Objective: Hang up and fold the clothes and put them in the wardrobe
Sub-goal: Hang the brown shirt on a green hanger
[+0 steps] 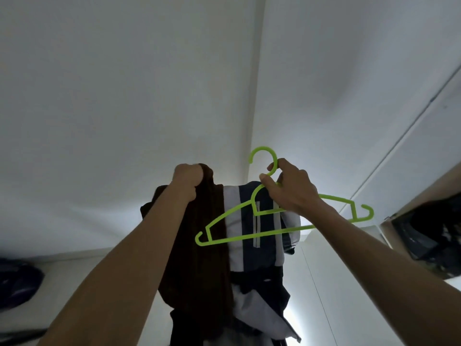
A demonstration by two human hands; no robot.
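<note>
A dark brown garment point(199, 245) is held up high in front of a white wall point(99, 96). Its top edge is squeezed inside the left hand point(188, 179), which is closed into a fist around the cloth. The rest of the cloth hangs straight down along the left arm. A green hanger point(249, 237) is held just beside it. The neck of the hanger, under its hook, is pinched by the fingers point(267, 182) of the right hand point(290, 192). A blue and white striped garment point(257, 245) is seen behind the hanger, but what holds it up cannot be told.

The hanging-up step seems to be in hand. The brown garment is not yet on the hanger. Next, one end of the hanger would likely need to be slid into the neck opening, and the cloth spread over both arms of the hanger.
</note>
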